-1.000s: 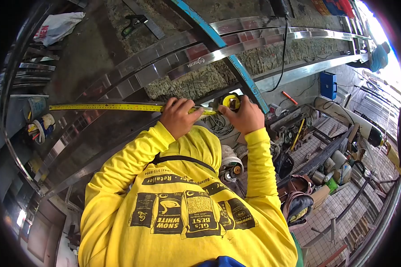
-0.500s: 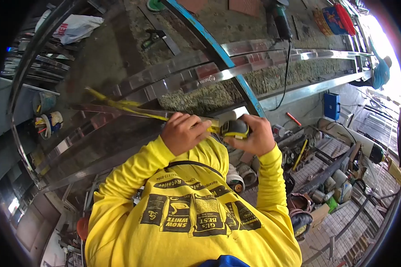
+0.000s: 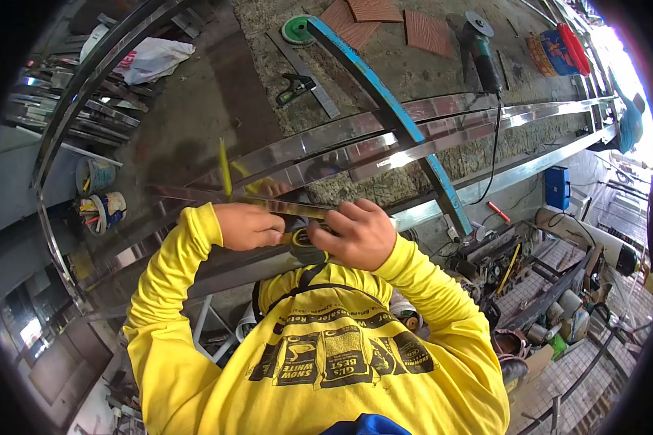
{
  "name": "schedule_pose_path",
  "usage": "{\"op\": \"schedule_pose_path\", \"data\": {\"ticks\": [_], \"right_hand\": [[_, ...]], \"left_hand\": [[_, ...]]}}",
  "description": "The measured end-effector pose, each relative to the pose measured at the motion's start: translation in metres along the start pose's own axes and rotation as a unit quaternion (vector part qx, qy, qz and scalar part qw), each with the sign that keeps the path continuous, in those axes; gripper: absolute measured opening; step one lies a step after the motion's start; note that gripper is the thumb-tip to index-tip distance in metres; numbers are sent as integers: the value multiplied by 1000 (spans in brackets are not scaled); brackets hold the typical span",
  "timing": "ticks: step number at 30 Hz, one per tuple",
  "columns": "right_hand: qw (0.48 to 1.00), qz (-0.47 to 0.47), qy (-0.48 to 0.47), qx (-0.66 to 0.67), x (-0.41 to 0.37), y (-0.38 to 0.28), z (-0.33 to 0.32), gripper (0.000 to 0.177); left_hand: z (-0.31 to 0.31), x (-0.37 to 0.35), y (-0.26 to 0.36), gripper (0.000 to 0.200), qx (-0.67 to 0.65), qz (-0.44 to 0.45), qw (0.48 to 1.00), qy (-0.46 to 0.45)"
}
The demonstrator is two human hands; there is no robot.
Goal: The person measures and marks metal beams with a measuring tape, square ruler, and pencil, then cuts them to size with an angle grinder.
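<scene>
My right hand (image 3: 359,235) is closed around a black and yellow tape measure (image 3: 310,252), low over the shiny metal bars. The left hand (image 3: 250,227) has its fingers pinched together just left of the case, at the tape. Beyond my left wrist, a yellow length of tape blade (image 3: 226,170) sticks up. A narrow shiny metal strip (image 3: 294,209) runs behind both hands, its right end by my right fingers. Past it lie long polished metal bars (image 3: 283,156), which mirror a hand and the yellow sleeve.
A blue-faced bar (image 3: 374,83) crosses the polished bars. Beyond lie a combination square (image 3: 305,83), an angle grinder (image 3: 480,54) with its cord, reddish boards (image 3: 426,32) and a bucket (image 3: 559,52). Tools and scrap clutter the right. Another person (image 3: 631,123) is at far right.
Both hands have moved; the right has come left with the tape measure, closer to my body. The tape blade now points up instead of slanting off left. The view has shifted.
</scene>
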State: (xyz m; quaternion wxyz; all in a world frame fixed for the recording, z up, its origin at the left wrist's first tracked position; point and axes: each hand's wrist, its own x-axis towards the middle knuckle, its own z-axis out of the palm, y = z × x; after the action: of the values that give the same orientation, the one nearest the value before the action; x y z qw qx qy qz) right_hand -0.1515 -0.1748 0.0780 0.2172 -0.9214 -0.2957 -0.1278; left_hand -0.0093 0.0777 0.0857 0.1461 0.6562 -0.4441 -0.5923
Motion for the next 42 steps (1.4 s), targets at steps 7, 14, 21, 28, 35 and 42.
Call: {"op": "schedule_pose_path", "data": {"ticks": [7, 14, 21, 28, 35, 42], "right_hand": [[992, 78, -33, -91, 54, -15, 25, 15], [898, 396, -116, -154, 121, 67, 28, 44], [830, 499, -197, -152, 154, 152, 59, 59], [839, 498, -100, -198, 150, 154, 60, 57], [864, 483, 119, -76, 3, 21, -55, 26], [821, 568, 10, 60, -163, -92, 17, 70]], "left_hand": [[-52, 15, -57, 28, -86, 95, 991, -49], [-151, 112, -146, 49, 47, 24, 853, 519], [-125, 182, -139, 61, 132, -98, 832, 530], [-140, 179, -138, 76, 72, -182, 840, 505], [-159, 121, -227, 57, 67, -95, 837, 535], [15, 10, -49, 60, 14, 81, 814, 575]]}}
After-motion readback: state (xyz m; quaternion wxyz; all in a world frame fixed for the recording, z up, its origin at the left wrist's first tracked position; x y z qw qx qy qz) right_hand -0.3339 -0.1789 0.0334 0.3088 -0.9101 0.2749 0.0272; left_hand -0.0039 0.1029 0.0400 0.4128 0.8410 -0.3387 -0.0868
